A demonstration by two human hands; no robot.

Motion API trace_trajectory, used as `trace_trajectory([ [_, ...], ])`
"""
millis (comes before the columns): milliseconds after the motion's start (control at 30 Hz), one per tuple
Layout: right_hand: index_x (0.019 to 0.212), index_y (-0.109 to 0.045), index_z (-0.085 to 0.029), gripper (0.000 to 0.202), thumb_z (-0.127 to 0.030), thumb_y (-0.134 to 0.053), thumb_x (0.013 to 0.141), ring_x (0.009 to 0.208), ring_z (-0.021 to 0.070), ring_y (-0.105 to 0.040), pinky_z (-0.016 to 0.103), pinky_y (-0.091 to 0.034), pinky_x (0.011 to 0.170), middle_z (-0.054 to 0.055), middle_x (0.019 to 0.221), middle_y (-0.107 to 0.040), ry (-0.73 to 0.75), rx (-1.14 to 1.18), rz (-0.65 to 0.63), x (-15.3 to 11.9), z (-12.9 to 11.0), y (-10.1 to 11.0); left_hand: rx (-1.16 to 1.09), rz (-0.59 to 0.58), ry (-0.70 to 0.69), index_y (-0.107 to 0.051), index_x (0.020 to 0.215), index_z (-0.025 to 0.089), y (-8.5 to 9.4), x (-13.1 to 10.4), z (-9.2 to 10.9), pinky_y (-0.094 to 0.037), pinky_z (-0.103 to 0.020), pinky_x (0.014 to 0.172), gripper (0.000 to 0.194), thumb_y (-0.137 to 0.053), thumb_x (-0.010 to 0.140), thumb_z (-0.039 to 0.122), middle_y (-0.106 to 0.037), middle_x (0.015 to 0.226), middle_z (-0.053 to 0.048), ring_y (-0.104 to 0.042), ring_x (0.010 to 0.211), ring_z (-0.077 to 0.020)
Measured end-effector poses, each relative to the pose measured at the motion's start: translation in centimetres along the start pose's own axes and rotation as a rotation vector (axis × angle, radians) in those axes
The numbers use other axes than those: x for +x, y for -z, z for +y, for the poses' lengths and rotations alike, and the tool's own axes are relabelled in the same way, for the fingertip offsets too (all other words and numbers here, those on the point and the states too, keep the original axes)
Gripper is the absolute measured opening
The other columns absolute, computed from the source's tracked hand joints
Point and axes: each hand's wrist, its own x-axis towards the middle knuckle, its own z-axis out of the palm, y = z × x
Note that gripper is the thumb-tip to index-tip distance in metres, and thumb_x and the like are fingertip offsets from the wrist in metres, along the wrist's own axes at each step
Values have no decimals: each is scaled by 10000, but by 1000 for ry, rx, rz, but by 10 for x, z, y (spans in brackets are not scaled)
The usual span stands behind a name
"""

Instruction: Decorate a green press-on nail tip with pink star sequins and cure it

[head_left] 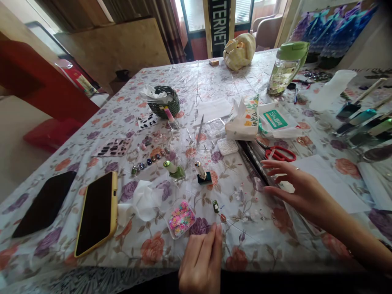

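Our left hand (199, 259) is pressing its fingers together.
1 green nail (216, 206) is lying just beyond them; our right hand (298, 184) is holding its fingers spread near scissors (280, 153).

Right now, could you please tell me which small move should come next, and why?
I would perhaps ease the left hand forward to the small green piece, since that lies just beyond it, while the right hand is farther away.

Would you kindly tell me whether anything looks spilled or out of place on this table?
A crumpled tissue lies loose beside the yellow-cased phone, slightly out of place, as similar white material sits in the dark woven basket. I see no clear spill or damage.
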Motion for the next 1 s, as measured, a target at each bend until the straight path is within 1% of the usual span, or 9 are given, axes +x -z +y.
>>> trace_trajectory([
  [133,1211,-502,-163,590,-356,-696,687,1148,297,-437,453,-385,968,124,1227,-497,37,-209,-79,1,-4,-2,-73,46,-12,-663,837,94,4,-3,4,-473,-211,623,128,-660,721,40,-654,668,-16,-583,603,-88],
  [200,1166,-543,-116,620,-348,-739,626,1162,333,-403,471,-359,983,158,1204,-485,20,-281,-92,2,-6,-4,-78,55,-16,-664,838,96,4,-3,5,-479,-221,639,137,-668,713,40,-651,689,-28,-591,640,-101],
  [367,1024,-592,-149,436,-336,-711,649,1107,324,-442,471,-371,951,145,1127,-498,18,-334,-63,4,-5,-9,101,190,34,-659,796,131,11,-1,-4,-477,-278,721,141,-718,672,101,-637,731,-35,-594,713,-141],
  [467,948,-564,-155,357,-338,-688,668,1091,319,-453,459,-382,923,141,1077,-526,11,-315,-28,3,-3,-9,156,225,197,-633,872,158,18,-4,-17,-455,-377,848,219,-722,678,207,-630,882,-61,-592,840,-193],
  [567,888,-517,-176,236,-317,-620,731,1005,284,-510,418,-422,844,111,976,-575,-2,-275,-35,1,-3,-9,95,180,450,-551,1075,175,24,-6,-32,-469,-425,854,487,-728,653,341,-551,1119,-112,-535,1028,-262],
  [633,867,-492,-188,165,-305,-566,776,879,243,-561,376,-443,765,76,887,-601,-8,-245,-58,1,-5,-8,-6,112,611,-471,1190,201,26,-5,-43,-486,-435,837,677,-745,606,405,-495,1206,-123,-510,1078,-287],
  [767,889,-477,-202,134,-310,-514,819,731,191,-594,317,-439,681,29,791,-625,-16,-187,-48,1,-8,-3,-271,-48,840,-289,1332,299,26,1,-60,-424,-483,924,905,-768,571,400,-434,1323,-102,-468,1167,-299],
  [900,898,-495,-207,137,-324,-510,829,702,171,-611,285,-445,663,21,779,-635,-38,-112,33,5,-9,1,-486,-129,821,-62,1409,329,22,5,-69,-316,-468,1026,1107,-783,570,333,-389,1384,-100,-385,1260,-276],
  [1000,925,-509,-207,167,-340,-519,824,687,170,-621,283,-451,652,23,778,-639,-58,-107,86,10,-8,5,-549,-118,767,-40,1415,318,18,5,-75,-313,-456,1030,1101,-772,592,292,-453,1328,-99,-412,1242,-257],
])
